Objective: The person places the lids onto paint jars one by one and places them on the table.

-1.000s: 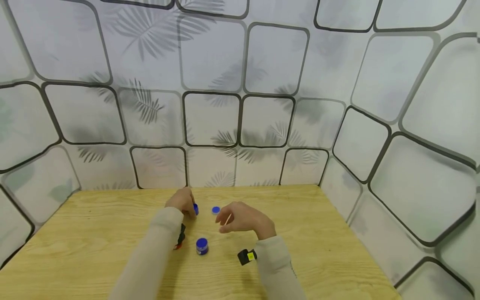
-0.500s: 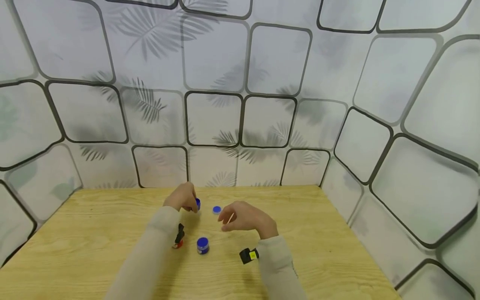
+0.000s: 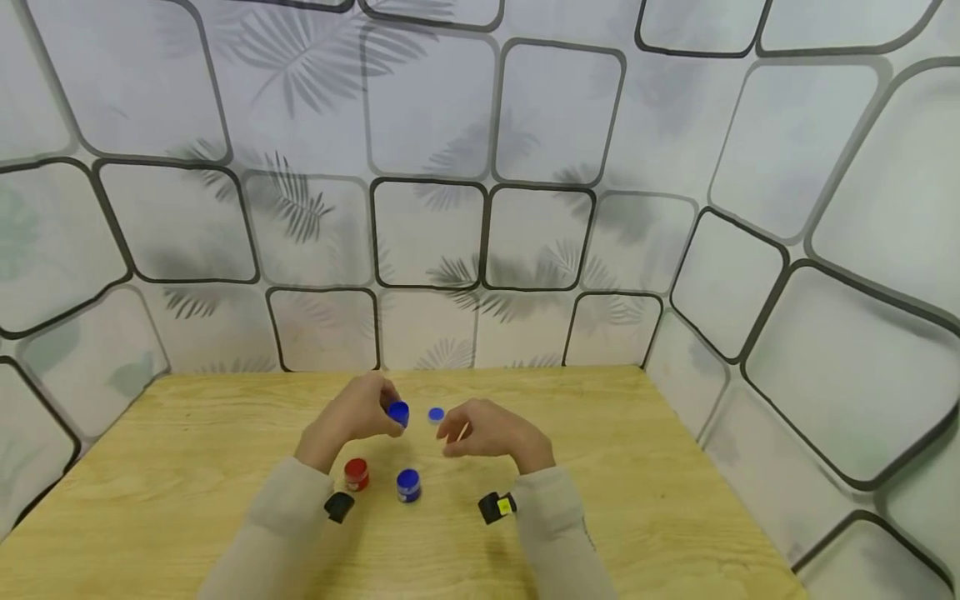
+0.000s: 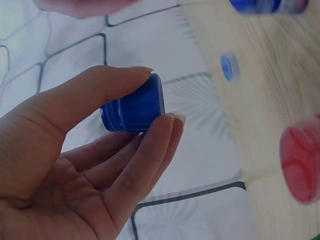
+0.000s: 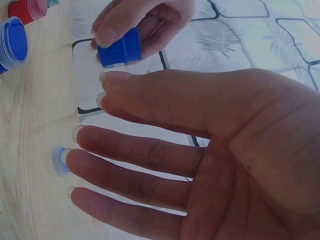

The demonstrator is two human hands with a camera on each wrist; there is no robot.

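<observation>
My left hand (image 3: 352, 421) pinches a small blue jar (image 4: 135, 104) between thumb and fingertips, above the table. Ridges like a screw thread show at one end of this jar, and it lies tilted in the left wrist view. My right hand (image 3: 491, 435) holds nothing; its fingers are extended and slightly bent in the right wrist view. Just beyond those fingers a blue lid (image 3: 436, 414) lies on the table. Nearer to me stand a second blue jar (image 3: 408, 485) with its blue top and a red jar (image 3: 357, 474), close to my left wrist.
The wooden table (image 3: 637, 500) ends at a patterned wall covering (image 3: 427, 333) at the back. Another such wall (image 3: 847, 350) rises at the right. Both wrists carry small black cameras (image 3: 495, 507).
My left hand has lifted the small blue jar and turned, bringing it slightly nearer and to the right. The red jar, earlier mostly covered by the wrist, now shows. The right hand has barely moved.
</observation>
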